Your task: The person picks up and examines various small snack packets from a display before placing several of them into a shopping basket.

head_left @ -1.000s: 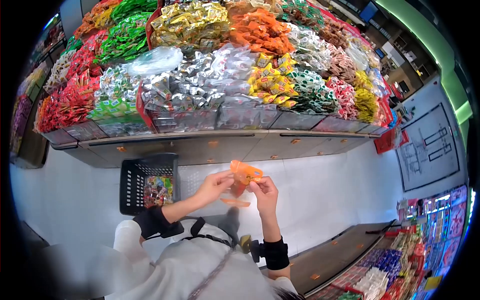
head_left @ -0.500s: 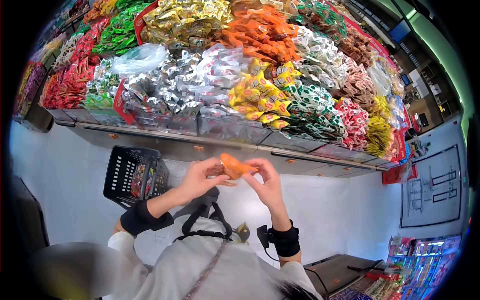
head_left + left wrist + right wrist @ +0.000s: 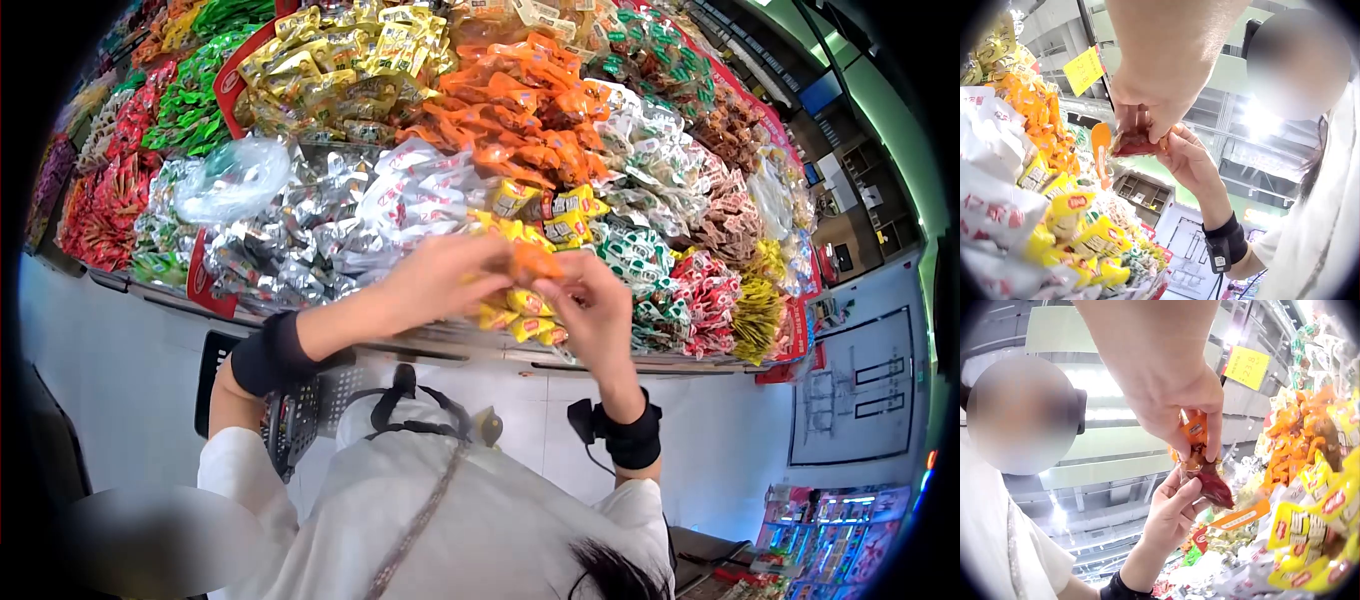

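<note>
Both hands hold one small orange packet (image 3: 537, 262) over the yellow packets (image 3: 525, 325) at the display's front. In the left wrist view the packet (image 3: 1138, 145) shows a dark red, clear-wrapped part, pinched by the left hand (image 3: 1154, 94) from above; the right hand (image 3: 1191, 159) grips its other end. The right wrist view shows the right hand (image 3: 1179, 406) pinching the orange end and the left hand (image 3: 1172, 509) pinching near the dark red end (image 3: 1215, 490). An orange strip (image 3: 1241, 515) shows beside the packet.
Heaped packets fill the display: orange (image 3: 520, 105), silver (image 3: 290, 235), green-and-white (image 3: 635, 265). A plastic bag roll (image 3: 235, 180) lies on the left. A dark basket (image 3: 290, 430) stands on the floor, partly behind the left arm. A yellow price sign (image 3: 1084, 70) hangs above.
Both hands have moved forward from above the floor to over the display's front, still holding the orange packet. The view has shifted closer to the display, and the left arm now partly covers the basket.
</note>
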### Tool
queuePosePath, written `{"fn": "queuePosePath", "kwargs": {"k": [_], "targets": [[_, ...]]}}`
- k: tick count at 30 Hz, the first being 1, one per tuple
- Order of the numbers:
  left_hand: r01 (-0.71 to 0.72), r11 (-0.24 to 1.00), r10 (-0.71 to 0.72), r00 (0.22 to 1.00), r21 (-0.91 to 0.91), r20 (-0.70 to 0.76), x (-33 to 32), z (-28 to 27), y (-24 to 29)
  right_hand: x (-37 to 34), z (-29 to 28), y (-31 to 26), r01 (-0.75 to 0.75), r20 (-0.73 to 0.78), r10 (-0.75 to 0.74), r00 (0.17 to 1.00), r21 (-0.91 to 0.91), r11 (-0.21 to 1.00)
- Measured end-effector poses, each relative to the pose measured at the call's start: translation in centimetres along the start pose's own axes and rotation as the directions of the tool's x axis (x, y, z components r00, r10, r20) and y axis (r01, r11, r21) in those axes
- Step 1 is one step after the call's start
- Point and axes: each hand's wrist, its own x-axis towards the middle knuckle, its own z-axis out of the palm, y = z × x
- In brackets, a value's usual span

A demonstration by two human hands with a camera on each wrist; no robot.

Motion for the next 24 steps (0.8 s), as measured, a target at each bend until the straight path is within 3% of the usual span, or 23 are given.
{"fn": "queuePosePath", "kwargs": {"k": [2,4,5,6,7,8,9,11,15,18,19,22,24], "targets": [[0.096,0.993,-0.094,0.995,-0.062,0.031,1.7,-0.2,-1.3,1.9,-0.7,0.5,-0.082,-0.026,0.083,0.996,0.043,0.996],[0.03,0.996,-0.036,0.997,-0.079,-0.071,4.6,-0.7,-3.0,4.4,-2.7,3.4,-0.056,-0.127,0.077,0.989,0.16,0.986],[0.142,0.989,-0.142,0.99,-0.045,0.014,6.2,-1.7,-3.6,5.8,-4.2,4.1,-0.012,-0.175,0.053,0.983,0.232,0.973],[0.013,0.995,-0.022,0.996,-0.1,-0.089,7.8,-2.0,-5.2,7.1,-5.7,4.5,0.037,-0.226,0.034,0.973,0.301,0.953],[-0.024,0.992,0.035,0.996,0.121,-0.085,9.7,-3.3,-5.2,8.1,-7.4,4.9,0.01,-0.287,0.067,0.956,0.257,0.966],[-0.07,0.994,0.08,0.99,0.082,-0.119,11.6,-3.4,-7.0,9.0,-8.8,5.2,-0.021,-0.347,0.097,0.933,0.215,0.976],[-0.023,0.986,0.037,0.996,0.164,-0.082,13.3,-4.0,-7.1,10.0,-9.9,5.6,0.0,-0.372,0.069,0.926,0.182,0.983],[-0.085,0.912,0.105,0.994,0.401,-0.028,15.8,-3.6,-9.1,12.0,-10.9,6.1,0.048,-0.408,0.018,0.913,0.152,0.987],[-0.2,0.693,0.104,0.978,0.692,0.178,17.9,-1.5,-13.5,15.6,-11.5,8.3,0.057,-0.332,-0.018,0.943,0.109,0.992],[-0.302,0.604,0.222,0.953,0.737,0.209,17.7,-0.5,-14.9,17.2,-11.0,10.2,0.031,-0.274,-0.022,0.961,0.027,0.999],[-0.306,0.566,0.172,0.952,0.765,0.254,17.5,-0.1,-14.8,17.6,-10.3,10.6,0.046,-0.266,-0.024,0.964,0.077,0.996],[-0.264,0.583,0.074,0.959,0.768,0.273,15.8,1.1,-14.5,18.3,-9.4,11.8,-0.039,-0.256,0.024,0.966,-0.054,0.998],[-0.253,0.624,0.076,0.961,0.739,0.265,15.5,0.8,-14.6,18.7,-8.8,12.6,0.007,-0.217,-0.046,0.975,-0.178,0.984]]}}
